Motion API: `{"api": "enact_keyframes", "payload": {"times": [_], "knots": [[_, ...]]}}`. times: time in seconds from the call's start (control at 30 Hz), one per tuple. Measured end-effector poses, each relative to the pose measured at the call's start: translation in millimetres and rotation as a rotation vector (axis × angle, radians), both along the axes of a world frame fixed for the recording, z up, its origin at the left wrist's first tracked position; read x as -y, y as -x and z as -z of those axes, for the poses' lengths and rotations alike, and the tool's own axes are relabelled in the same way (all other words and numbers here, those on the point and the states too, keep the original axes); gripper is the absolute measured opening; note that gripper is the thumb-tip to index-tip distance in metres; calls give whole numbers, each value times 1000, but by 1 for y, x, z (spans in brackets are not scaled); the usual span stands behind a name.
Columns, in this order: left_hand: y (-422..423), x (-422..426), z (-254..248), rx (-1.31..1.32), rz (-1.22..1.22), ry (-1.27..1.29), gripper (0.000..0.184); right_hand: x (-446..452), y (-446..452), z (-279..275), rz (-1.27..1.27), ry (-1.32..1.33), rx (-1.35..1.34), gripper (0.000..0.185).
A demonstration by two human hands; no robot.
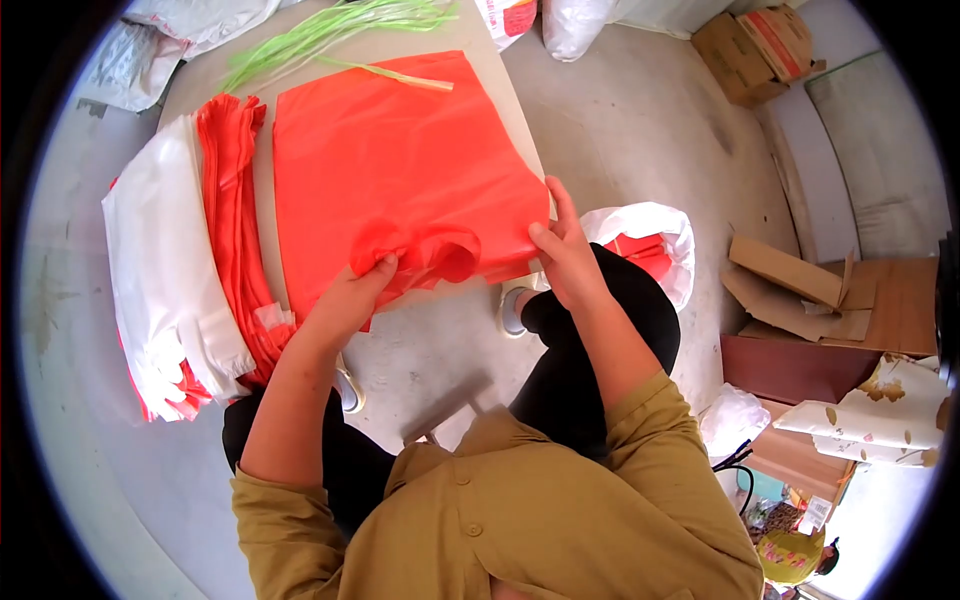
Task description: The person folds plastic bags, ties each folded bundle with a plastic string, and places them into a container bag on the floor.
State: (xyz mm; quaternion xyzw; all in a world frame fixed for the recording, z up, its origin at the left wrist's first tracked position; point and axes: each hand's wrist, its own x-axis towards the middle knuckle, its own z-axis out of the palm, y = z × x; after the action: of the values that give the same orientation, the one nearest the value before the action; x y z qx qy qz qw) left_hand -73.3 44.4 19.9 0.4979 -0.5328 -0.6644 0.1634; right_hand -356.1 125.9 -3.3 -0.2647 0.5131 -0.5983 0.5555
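Note:
A red plastic bag point(400, 150) lies flat over the table point(520, 125) in front of me, its near edge hanging past the tabletop. My left hand point(360, 290) pinches a bunched part of that near edge, where the plastic curls up. At the near right corner, my right hand point(566, 250) grips the red plastic between thumb and fingers. Whether one bag or a stack lies there, I cannot tell. A thin green strip point(400, 74) rests across the far part of the red plastic.
Pale green plastic strips point(330, 38) lie at the table's far end. Red bags point(228, 190) with white plastic point(165, 250) drape on the left. A white sack point(675, 225) holding red pieces stands by my right knee. Cardboard boxes point(750, 50) and an opened carton point(890, 300) sit right. Another person point(790, 555) is lower right.

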Motion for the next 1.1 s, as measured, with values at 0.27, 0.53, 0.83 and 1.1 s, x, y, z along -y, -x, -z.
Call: {"api": "enact_keyframes", "payload": {"times": [0.27,0.53,0.83,1.1], "knots": [[0,0,9,41,71,58,45,-18,8,-3,-66,66,77,95],[6,-31,30,209,535,955,63,-52,14,-11,-201,-147,-81,98],[12,-53,43,486,720,1117,71,-94,15,-33,-305,-429,-269,47],[9,-54,47,461,691,1114,66,-92,36,-29,-317,-182,-921,31]]}}
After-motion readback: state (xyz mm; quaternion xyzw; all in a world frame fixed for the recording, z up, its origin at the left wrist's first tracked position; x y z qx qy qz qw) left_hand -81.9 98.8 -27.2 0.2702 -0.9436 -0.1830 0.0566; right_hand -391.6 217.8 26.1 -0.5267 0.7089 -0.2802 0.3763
